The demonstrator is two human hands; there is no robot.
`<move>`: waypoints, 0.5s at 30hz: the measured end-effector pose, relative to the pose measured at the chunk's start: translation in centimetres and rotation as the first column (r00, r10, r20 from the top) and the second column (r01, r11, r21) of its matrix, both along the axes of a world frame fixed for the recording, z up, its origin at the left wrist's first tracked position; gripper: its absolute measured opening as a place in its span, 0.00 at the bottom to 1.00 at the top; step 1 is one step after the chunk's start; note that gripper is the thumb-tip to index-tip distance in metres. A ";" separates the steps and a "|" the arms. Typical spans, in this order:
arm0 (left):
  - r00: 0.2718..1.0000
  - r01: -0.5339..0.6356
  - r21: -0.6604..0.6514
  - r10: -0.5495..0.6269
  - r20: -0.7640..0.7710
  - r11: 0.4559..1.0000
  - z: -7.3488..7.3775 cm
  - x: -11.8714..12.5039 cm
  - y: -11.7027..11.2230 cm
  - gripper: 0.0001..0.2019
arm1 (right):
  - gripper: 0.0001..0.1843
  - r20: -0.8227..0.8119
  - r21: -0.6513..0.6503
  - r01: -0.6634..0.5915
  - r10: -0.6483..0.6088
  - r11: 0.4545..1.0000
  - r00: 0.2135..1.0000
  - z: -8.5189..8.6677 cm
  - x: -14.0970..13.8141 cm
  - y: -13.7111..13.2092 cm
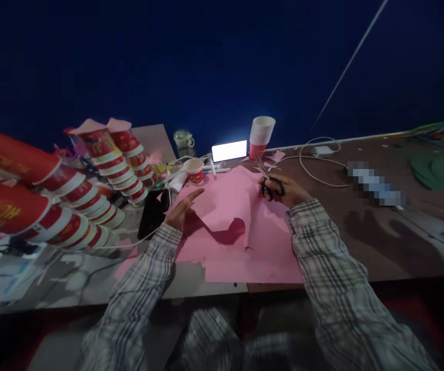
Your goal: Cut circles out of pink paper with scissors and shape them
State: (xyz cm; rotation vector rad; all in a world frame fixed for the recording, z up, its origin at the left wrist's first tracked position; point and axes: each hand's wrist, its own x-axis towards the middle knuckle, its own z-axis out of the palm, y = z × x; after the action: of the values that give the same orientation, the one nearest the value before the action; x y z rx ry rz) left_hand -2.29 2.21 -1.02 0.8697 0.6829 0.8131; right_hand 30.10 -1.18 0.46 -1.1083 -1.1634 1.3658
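Clamped in the right hand (pixel 291 191): one pair of black-handled scissors (pixel 267 178), at the right side of a curled pink paper sheet (pixel 222 198), which lies over more pink paper (pixel 260 270). Left hand (pixel 185 208): fingers apart, extended, at the sheet's left edge. Beyond: one lit screen (pixel 229 151); one upright stack of paper cups (pixel 262 135); one single red paper cup (pixel 196 178).

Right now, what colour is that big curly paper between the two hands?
The curled paper is pink; you can see it in the head view.
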 end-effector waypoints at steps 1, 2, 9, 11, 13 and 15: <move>0.999 -0.007 -0.017 0.008 0.045 1.000 0.1 0.2 0.0 0.34 | 0.20 0.008 0.010 0.037 -0.037 0.999 0.999 -0.1 0.2 0.1; 0.997 -0.031 -0.030 0.033 0.070 0.999 0.0 0.4 0.0 0.31 | 0.19 0.023 0.018 0.070 -0.071 0.997 0.997 -0.1 0.3 0.2; 0.987 -0.131 -0.170 0.144 0.066 0.977 -1.5 1.1 0.6 0.20 | 0.15 0.199 0.081 0.157 -0.171 0.984 0.965 0.3 -0.4 0.5; 0.988 -0.146 -0.201 0.153 0.020 0.969 -2.0 1.1 0.5 0.15 | 0.15 0.263 0.076 0.161 -0.176 0.984 0.949 0.2 -0.7 0.5; 0.991 -0.131 -0.207 0.133 -0.006 0.969 -2.2 1.4 0.1 0.15 | 0.15 0.303 0.075 0.159 -0.175 0.984 0.937 -0.2 -0.9 0.5; 0.997 -0.079 -0.182 0.076 -0.025 0.980 -2.3 1.8 -0.4 0.17 | 0.16 0.320 0.099 0.145 -0.169 0.985 0.932 -0.8 -1.2 0.7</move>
State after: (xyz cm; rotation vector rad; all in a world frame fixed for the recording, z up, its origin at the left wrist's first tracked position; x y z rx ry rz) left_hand -0.48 1.79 -3.28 0.6878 0.7981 0.7996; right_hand 28.92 -0.49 -0.31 -1.3798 -1.3181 1.0316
